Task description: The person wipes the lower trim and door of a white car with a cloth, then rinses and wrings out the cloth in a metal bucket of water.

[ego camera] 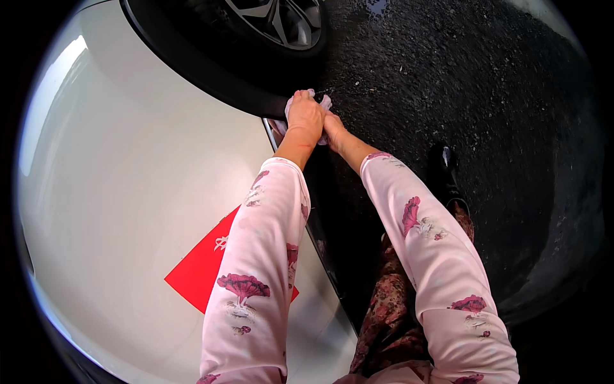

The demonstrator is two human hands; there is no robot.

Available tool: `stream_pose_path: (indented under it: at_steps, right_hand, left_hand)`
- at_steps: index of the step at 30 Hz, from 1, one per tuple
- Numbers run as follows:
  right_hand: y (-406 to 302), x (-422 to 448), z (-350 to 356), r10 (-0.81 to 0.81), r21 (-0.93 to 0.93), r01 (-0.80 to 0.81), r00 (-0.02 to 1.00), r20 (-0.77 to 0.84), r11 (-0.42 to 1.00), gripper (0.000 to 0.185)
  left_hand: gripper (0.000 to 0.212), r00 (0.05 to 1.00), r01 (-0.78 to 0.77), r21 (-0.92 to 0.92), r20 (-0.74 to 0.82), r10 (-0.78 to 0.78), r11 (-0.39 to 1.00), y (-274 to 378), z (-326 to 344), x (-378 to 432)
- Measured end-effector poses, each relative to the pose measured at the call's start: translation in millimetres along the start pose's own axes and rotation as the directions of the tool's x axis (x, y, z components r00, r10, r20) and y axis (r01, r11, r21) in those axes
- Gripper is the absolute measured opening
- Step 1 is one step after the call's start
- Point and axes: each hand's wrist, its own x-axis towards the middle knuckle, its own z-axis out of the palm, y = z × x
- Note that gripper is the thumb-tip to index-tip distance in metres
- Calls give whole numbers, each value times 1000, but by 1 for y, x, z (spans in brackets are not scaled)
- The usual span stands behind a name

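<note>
Both hands meet at the lower end of the car's black wheel-arch trim (192, 79), beside the white door panel (144, 144). A crumpled pale pink cloth (326, 103) is bunched under and between them. My left hand (305, 114) is closed over the cloth, its fingers pointing up the picture. Close against it on the right, my right hand (334, 128) grips the cloth's near side; its fingertips are partly hidden. Part of the cloth shows left of my left wrist, by a thin bright trim strip (270, 133).
A tyre with a spoked alloy wheel (288, 24) stands beyond my hands. Dark rough asphalt (431, 86) lies at right, with my black shoe (447, 168) on it. A red diamond-shaped sticker (201, 273) bearing writing is on the white panel under my left forearm.
</note>
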Motion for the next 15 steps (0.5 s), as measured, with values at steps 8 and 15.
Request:
stream_pose_path:
  at_steps: [8,15]
  right_hand:
    - [-34,-33,40,8,38,-10,999,46,999,31]
    - [-72,-58,77,-58,-7,59,990,125,998,30]
  left_hand:
    - [23,1000,31,-124,1,-31,992,-39,-29,-22]
    - [22,997,70,-107,-35,-74,992,-85,-72,-45]
